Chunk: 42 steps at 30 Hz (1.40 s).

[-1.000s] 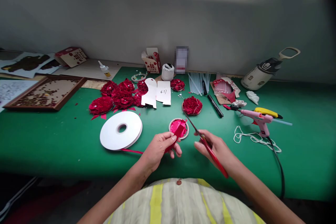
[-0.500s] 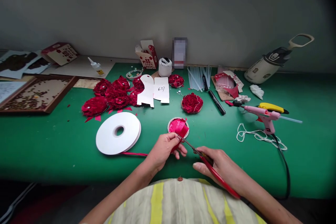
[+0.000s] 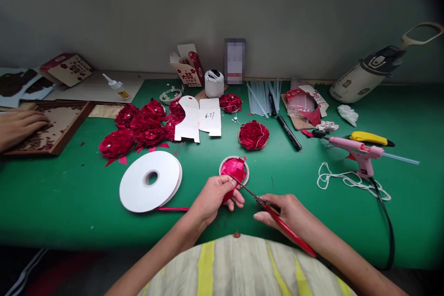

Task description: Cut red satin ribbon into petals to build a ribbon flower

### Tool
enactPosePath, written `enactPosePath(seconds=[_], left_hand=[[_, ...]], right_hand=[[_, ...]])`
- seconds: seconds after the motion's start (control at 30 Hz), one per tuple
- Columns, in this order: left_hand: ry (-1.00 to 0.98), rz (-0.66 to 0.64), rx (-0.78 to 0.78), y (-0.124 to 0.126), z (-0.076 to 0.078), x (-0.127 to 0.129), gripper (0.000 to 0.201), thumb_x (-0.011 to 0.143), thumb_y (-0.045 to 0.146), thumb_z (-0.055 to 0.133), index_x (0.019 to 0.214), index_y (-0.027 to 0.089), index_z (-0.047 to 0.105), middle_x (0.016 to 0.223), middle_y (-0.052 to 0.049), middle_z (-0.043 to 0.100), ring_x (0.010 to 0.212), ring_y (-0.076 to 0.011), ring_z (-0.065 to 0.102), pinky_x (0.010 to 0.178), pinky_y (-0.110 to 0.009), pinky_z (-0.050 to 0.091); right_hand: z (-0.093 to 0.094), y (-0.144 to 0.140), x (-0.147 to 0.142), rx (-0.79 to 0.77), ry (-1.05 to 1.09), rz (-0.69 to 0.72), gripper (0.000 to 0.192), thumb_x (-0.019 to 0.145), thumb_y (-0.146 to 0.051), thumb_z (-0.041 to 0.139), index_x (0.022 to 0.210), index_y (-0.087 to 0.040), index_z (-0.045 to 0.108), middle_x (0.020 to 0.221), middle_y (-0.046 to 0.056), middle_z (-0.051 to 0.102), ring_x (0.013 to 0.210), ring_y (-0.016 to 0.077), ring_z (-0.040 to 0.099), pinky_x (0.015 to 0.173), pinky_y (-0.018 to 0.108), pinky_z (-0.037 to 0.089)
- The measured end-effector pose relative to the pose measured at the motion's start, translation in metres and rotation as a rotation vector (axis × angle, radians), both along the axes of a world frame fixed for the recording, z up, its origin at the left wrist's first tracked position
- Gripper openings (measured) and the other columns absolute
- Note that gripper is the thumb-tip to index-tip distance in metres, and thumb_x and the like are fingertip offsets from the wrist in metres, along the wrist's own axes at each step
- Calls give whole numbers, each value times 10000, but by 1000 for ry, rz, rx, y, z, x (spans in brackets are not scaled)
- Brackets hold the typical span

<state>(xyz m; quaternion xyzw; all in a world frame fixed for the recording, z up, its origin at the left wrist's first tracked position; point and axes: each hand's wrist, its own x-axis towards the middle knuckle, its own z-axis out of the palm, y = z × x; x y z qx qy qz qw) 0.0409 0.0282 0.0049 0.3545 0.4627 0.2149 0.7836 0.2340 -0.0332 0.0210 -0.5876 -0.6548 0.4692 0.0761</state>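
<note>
Two hands meet over the green table [image 3: 69, 194]: the left hand [image 3: 213, 196] pinches a red ribbon [image 3: 229, 189] piece, fingers closed on it, while the right hand [image 3: 286, 210] grips red-handled scissors [image 3: 274, 215], blades at the ribbon. A slanted cut could nick a fingertip, as the fingers sit beside the blades. One white ribbon reel [image 3: 150, 180], one pink glue gun [image 3: 357, 152], several red flowers [image 3: 138, 127].

The right hand [image 3: 289, 210] is drawing nearer the left hand [image 3: 211, 196], bringing the red-handled scissors [image 3: 274, 215] from an upright tilt to blade tips at the pinched red ribbon piece [image 3: 231, 184]. Another person's hand [image 3: 17, 125] is now resting on the brown wooden tray [image 3: 74, 122], far left.
</note>
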Motion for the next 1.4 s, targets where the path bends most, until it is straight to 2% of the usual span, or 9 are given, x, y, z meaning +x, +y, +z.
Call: enactPosePath(seconds=[0.2, 0.4, 0.53, 0.63, 0.73, 0.9, 1.03, 1.13, 1.4], left_hand=[[53, -17, 64, -6, 11, -15, 248, 832, 356, 490, 806, 116, 548, 598, -67, 637, 522, -131, 574, 437, -193, 359], [73, 68, 157, -13, 11, -35, 215, 856, 308, 440, 822, 125, 547, 606, -45, 620, 517, -108, 523, 484, -206, 366], [-14, -34, 234, -17, 18, -30, 350, 867, 312, 428, 1154, 119, 478, 688, -56, 638, 565, -123, 545, 586, -254, 423], [-75, -120, 305, -22, 24, -25, 489, 875, 322, 419, 1313, 121, 334, 724, -66, 634, 630, -153, 576, 600, -276, 443], [-67, -180, 348, -26, 24, -26, 511, 890, 320, 377, 1360, 150, 268, 738, -59, 622, 603, -148, 572, 513, -245, 413], [138, -203, 498, -28, 24, -41, 425, 845, 302, 469, 1256, 195, 450, 791, -42, 632, 654, -136, 556, 561, -238, 405], [367, -222, 671, -30, 36, -53, 226, 844, 297, 467, 958, 186, 628, 774, -26, 633, 700, -145, 552, 627, -250, 399], [429, -230, 759, -33, 43, -52, 260, 867, 284, 425, 737, 170, 619, 696, -13, 617, 667, -130, 541, 632, -242, 387], [199, -84, 401, -27, 26, -31, 256, 861, 386, 438, 809, 160, 547, 581, 0, 600, 446, -74, 454, 463, -192, 330]], right_hand=[[-1, 7, 4, -1, 2, 16, 413, 796, -565, 485, 779, -170, 605, 548, -38, 418, 524, 105, 360, 500, 206, 287], [23, 5, 4, -31, 181, -15, 333, 813, -495, 514, 929, -190, 576, 627, -39, 456, 558, 104, 383, 521, 202, 333], [33, 11, -19, 109, 341, -191, 321, 795, -395, 577, 1049, -206, 526, 667, -29, 526, 587, 119, 478, 546, 209, 396], [26, 20, -46, 146, 496, -228, 370, 784, -297, 583, 1134, -229, 486, 713, -16, 595, 567, 128, 561, 562, 231, 456], [13, 25, -66, 146, 564, -253, 364, 779, -225, 548, 1137, -222, 483, 684, -19, 601, 445, 106, 538, 474, 225, 454], [8, 23, -70, 313, 609, -278, 324, 755, -174, 559, 1074, -209, 517, 788, 2, 599, 590, 117, 561, 561, 222, 471], [14, 21, -65, 403, 563, -347, 303, 764, -188, 571, 1063, -198, 526, 828, 12, 593, 702, 131, 554, 646, 225, 459], [20, 20, -64, 390, 546, -397, 297, 769, -216, 581, 1059, -185, 525, 814, 13, 594, 698, 130, 547, 654, 227, 455], [22, 12, -32, 242, 384, -496, 366, 803, -438, 542, 1057, -176, 522, 763, 30, 615, 685, 165, 582, 588, 247, 456]])
